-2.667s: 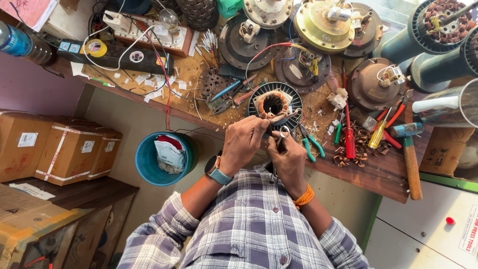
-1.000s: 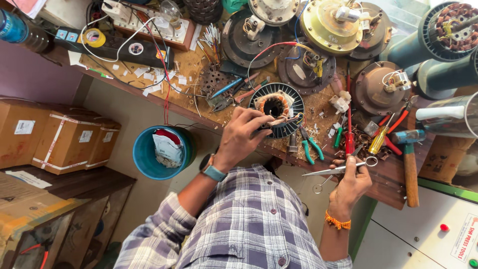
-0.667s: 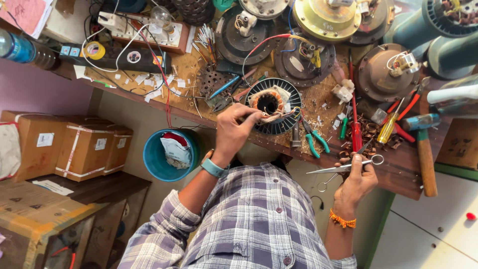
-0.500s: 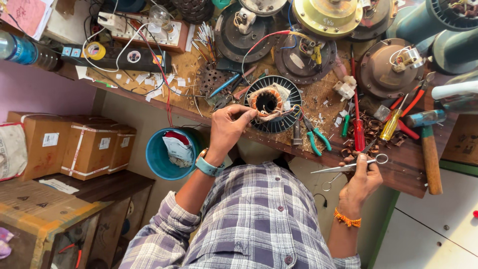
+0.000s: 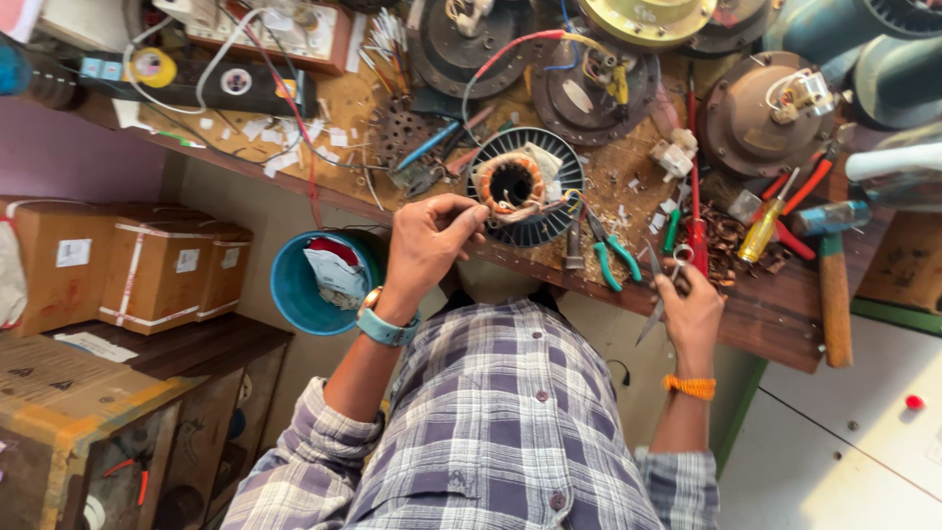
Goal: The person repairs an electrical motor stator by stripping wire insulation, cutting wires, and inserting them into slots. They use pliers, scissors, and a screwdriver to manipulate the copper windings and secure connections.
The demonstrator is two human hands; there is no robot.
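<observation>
Wooden surface (image 5: 775,314) cluttered with motor parts and tools. Motor coil (image 5: 524,185) sat on surface, just beyond left hand (image 5: 429,240); left grip pinched together on thin wire at coil's edge. Right hand (image 5: 692,309) well aside of coil, grip clamped on scissors (image 5: 669,278). Green pliers (image 5: 610,252) between both grips.

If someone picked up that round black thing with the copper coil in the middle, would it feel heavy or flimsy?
The round finned part looks like metal packed with copper winding, so probably heavy for its size and stiff. Lying flat on the workbench, it seems unlikely to roll. The thin wire ends near the left hand look bendable and perhaps easy to damage.
</observation>
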